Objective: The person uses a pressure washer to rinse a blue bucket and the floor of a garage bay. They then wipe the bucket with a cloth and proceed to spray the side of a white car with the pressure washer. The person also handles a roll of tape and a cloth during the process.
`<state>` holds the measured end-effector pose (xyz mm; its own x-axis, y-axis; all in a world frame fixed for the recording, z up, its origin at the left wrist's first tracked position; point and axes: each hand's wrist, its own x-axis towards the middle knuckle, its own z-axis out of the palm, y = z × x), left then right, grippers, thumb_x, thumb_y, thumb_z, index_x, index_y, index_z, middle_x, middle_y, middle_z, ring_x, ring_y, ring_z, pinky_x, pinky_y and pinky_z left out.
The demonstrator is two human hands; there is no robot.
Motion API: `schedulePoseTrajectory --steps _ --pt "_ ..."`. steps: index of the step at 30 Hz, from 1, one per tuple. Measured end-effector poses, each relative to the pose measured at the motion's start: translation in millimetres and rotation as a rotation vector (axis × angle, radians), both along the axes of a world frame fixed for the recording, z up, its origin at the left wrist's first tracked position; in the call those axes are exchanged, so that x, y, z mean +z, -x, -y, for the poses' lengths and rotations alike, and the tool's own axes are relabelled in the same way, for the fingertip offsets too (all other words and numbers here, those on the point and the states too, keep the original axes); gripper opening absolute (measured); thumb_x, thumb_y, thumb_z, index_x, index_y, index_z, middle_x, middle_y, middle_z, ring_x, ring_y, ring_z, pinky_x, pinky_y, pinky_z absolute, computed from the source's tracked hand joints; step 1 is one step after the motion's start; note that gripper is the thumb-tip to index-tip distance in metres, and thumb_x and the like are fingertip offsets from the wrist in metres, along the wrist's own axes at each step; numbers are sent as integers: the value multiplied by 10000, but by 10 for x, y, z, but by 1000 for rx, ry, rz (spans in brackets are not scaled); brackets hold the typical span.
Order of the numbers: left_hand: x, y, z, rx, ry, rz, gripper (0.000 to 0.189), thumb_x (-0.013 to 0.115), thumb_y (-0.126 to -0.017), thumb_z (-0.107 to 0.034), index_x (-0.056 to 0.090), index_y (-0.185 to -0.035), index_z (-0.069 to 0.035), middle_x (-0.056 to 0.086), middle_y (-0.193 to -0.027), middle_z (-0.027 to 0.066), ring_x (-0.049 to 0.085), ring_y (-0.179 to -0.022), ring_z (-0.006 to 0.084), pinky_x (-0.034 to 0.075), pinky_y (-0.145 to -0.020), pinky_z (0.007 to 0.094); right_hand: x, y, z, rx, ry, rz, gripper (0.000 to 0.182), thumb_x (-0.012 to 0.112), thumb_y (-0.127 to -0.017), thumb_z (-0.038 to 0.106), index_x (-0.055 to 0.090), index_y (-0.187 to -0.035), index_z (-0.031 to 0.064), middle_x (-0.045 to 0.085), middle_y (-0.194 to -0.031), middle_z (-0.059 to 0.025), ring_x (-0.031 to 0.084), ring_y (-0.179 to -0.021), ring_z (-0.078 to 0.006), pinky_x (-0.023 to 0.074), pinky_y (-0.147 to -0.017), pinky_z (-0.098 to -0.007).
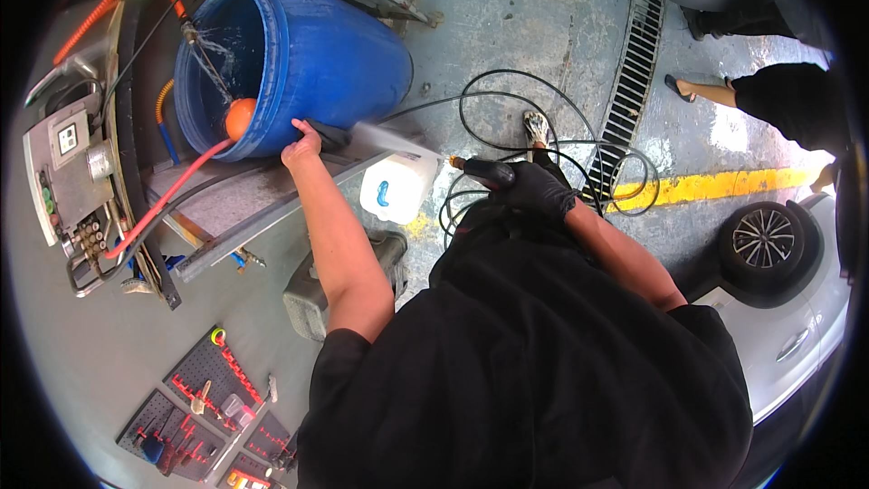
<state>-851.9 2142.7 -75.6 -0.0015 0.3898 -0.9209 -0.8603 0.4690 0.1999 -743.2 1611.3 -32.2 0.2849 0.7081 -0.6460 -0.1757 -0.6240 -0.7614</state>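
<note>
My right hand (536, 191), in a black glove, grips a black spray gun (485, 172) with a brass nozzle. A fan of spray leaves the nozzle towards a dark, limp item (330, 138), perhaps a glove or cloth, at my left hand (303, 147). That left hand is bare and looks closed on the item, just beside the rim of a large blue plastic drum (326, 61). Inside the drum's mouth an orange ball float (241, 119) hangs on a rod, with water splashing round it. A red hose (173, 189) runs over the rim.
Black hose (502, 73) lies coiled on the floor near a metal drain grate (628, 75). A white plastic container (397, 183) and a grey case (312, 292) stand below my left arm. Other people (781, 102) are at the right, near a white car (781, 333).
</note>
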Motion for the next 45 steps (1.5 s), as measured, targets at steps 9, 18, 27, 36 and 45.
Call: schedulePoseTrajectory --steps 9,18,27,36,45 --pt "33 -11 28 -42 -18 -4 444 422 -1025 -242 551 -1379 -8 553 -1345 227 573 -1192 400 666 -659 423 821 -136 -94 6 -48 -2 408 788 -810 283 697 -1111 23 740 -941 -185 723 -900 -297 546 -843 -388" --pt "142 -82 148 -17 -129 -106 395 440 -1016 -212 618 -1318 -29 568 -1337 213 583 -1188 366 664 -695 404 1210 -241 -113 1 -121 18 382 777 -824 291 692 -1114 57 744 -941 -164 726 -913 -292 545 -845 -400" --pt "180 -67 45 -32 35 -42 417 463 -999 -245 626 -1304 -11 570 -1345 221 571 -1216 376 665 -680 398 1007 -195 -210 24 -85 91 355 746 -829 282 694 -1097 55 737 -947 -189 719 -910 -333 536 -842 -426" --pt "171 -84 81 15 64 -34 414 480 -990 -262 639 -1283 -16 590 -1289 237 588 -1172 390 667 -639 409 592 -173 -200 13 -20 43 380 768 -823 324 697 -1083 55 737 -950 -191 713 -918 -357 532 -846 -429" --pt "151 -19 32 4 71 -20 429 487 -998 -286 623 -1310 -26 578 -1299 242 587 -1166 404 670 -641 421 -6 -72 -135 70 39 49 433 757 -812 379 715 -1102 60 737 -981 -210 712 -956 -372 546 -849 -440"
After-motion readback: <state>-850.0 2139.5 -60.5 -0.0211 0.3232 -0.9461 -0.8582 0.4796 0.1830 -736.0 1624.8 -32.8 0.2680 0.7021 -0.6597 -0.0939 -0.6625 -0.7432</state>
